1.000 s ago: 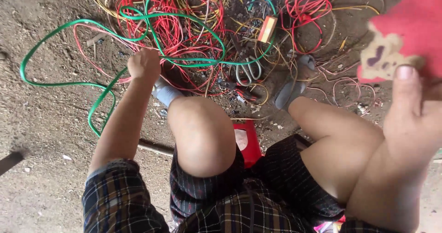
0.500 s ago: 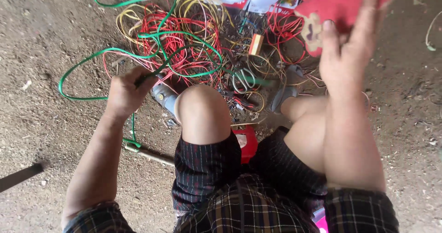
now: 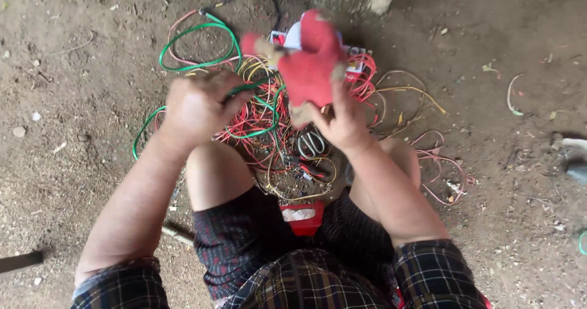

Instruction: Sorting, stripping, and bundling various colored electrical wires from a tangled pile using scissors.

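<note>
Above wire tangle [image 3: 269, 122], red glove [image 3: 312, 64]

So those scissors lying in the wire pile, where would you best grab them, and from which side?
Probably by the looped handles. The scissors lie flat on the tangle of wires, just below the right hand holding the red glove. The handle loops show clear on top, while the blade end is buried under wires. Coming straight down from above seems safest, to avoid snagging strands.

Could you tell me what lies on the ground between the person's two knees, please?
In the head view, a pair of scissors lies there among tangled red and yellow wires, with a red stool edge nearer the body.
</note>
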